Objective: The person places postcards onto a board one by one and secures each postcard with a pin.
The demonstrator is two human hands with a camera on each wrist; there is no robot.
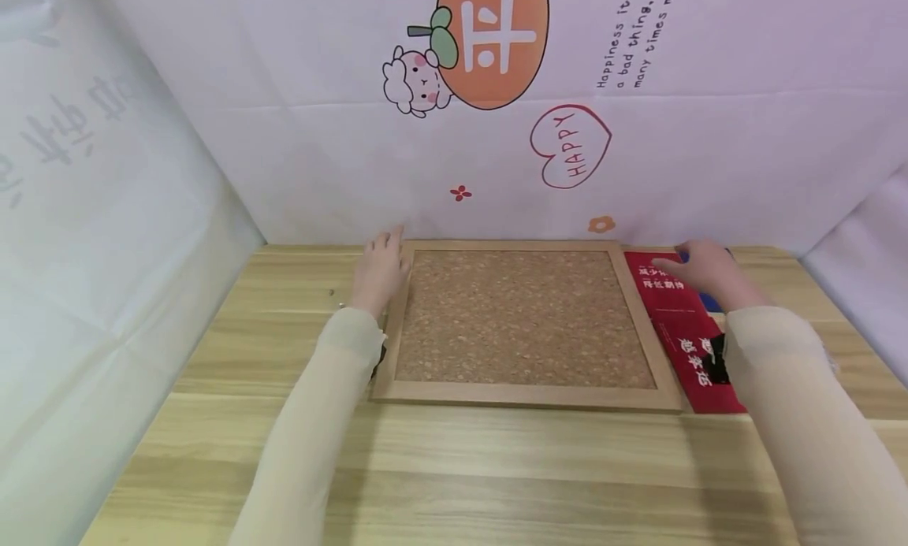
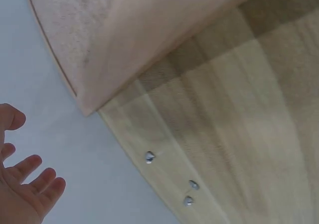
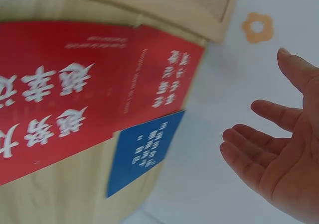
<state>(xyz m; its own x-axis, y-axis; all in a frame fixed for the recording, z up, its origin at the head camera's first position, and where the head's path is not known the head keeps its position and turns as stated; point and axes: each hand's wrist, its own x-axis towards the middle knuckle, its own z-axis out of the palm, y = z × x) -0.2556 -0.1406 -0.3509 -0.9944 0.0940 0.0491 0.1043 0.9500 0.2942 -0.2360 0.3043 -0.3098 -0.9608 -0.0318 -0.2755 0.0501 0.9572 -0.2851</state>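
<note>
A wood-framed corkboard (image 1: 525,317) lies flat on the table. Beside its upper left corner is my left hand (image 1: 381,266), fingers extended and nothing held; whether it touches the frame I cannot tell. My right hand (image 1: 709,272) hovers over the cards at the right, its fingers spread and the palm bare in the right wrist view. Beneath it are a large red card (image 3: 55,109) and a smaller red card (image 3: 162,79), both with white lettering, plus a blue card (image 3: 144,152). In the left wrist view, small silver thumbtacks (image 2: 149,157) lie on the table left of the board.
The wooden table (image 1: 454,467) extends in front of the board. Behind it hangs a white printed cloth (image 1: 319,168) with an orange fruit drawing and a red heart. More white cloth (image 1: 128,254) encloses the left side.
</note>
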